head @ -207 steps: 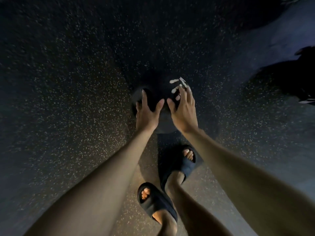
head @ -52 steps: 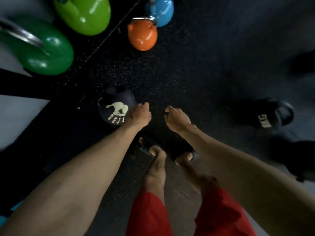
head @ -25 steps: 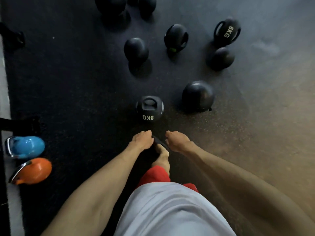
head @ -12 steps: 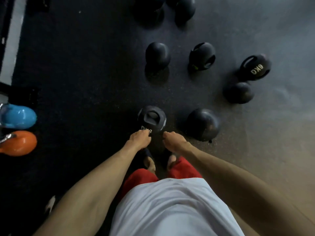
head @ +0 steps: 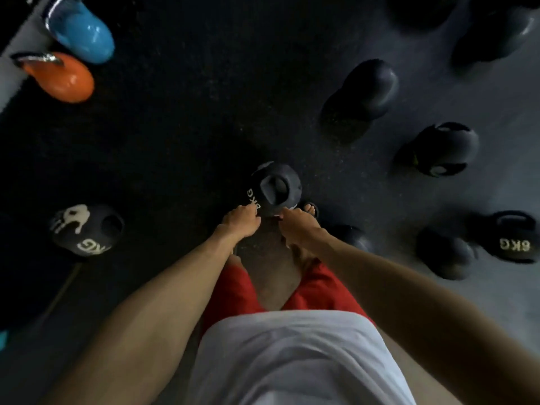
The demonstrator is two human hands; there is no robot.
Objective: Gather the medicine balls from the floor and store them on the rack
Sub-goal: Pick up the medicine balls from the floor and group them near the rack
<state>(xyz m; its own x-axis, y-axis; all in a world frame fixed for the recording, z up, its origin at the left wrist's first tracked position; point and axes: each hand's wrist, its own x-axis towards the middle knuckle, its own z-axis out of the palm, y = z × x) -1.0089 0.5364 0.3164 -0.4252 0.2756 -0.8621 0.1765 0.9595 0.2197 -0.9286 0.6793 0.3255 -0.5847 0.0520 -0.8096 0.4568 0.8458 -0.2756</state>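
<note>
The 8KG medicine ball (head: 274, 188) sits on the dark floor (head: 175, 135), which lies bare from it out to the orange kettlebell (head: 62, 80) and blue kettlebell (head: 83, 32). A handprint ball (head: 86, 229) lies well apart on the same side. Opposite, black balls (head: 371, 84) crowd closer, a 6KG ball (head: 512, 241) farthest. Both arms reach straight down. The left hand (head: 241, 222) and right hand (head: 295, 225) meet the ball's near edge, fingers curled under; whether each grip has closed on it, I cannot tell.
</note>
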